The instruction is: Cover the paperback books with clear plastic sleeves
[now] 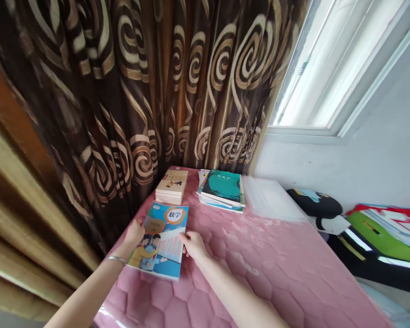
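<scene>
Two grips, left hand and right hand, clamped on opposite edges of blue textbook, over pink quilted cover near beige book stack. Probably light, flexible, slick-faced; mid-edges suit holding.

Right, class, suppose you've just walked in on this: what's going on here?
A person holds a blue mathematics textbook by its side edges, the left hand on one and the right hand on the other, with the cover facing up. Whether it touches the pink quilted surface below is hard to tell. Just beyond it stands a stack of beige books. To the right of that, a teal book tops another pile, with translucent plastic sheets alongside.
</scene>
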Demonstrator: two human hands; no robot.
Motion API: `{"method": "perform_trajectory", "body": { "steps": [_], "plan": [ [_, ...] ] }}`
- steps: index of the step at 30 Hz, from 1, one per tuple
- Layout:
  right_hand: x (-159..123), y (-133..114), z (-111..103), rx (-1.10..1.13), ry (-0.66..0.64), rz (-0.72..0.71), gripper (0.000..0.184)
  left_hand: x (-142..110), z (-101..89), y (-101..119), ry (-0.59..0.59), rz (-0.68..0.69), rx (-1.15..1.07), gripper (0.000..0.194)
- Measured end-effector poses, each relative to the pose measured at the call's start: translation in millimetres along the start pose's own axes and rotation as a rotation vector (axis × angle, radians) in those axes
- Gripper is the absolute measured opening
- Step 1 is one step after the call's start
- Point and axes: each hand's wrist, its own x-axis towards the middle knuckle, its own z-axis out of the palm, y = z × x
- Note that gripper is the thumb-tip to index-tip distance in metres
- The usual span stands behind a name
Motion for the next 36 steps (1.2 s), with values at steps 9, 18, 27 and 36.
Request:
{"method": "perform_trajectory", "body": {
  "steps": [9,18,27,36],
  "plan": [
    [25,-18,33,0.018,-0.052,0.112,0.032,25,-6.6,-13,0.05,-0.044,0.088,0.028],
    [29,-20,33,0.024,-0.067,0.143,0.029,31,-6.8,-16,0.058,-0.063,0.143,0.027],
    [37,-20,36,0.052,-0.083,0.193,0.024,29,-7.3,-6,0.11,-0.085,0.22,0.028],
    [32,-28,35,0.015,-0.107,0.149,0.028,-9,23.2,4,0.164,0.327,0.372,0.044]
  ]
}}
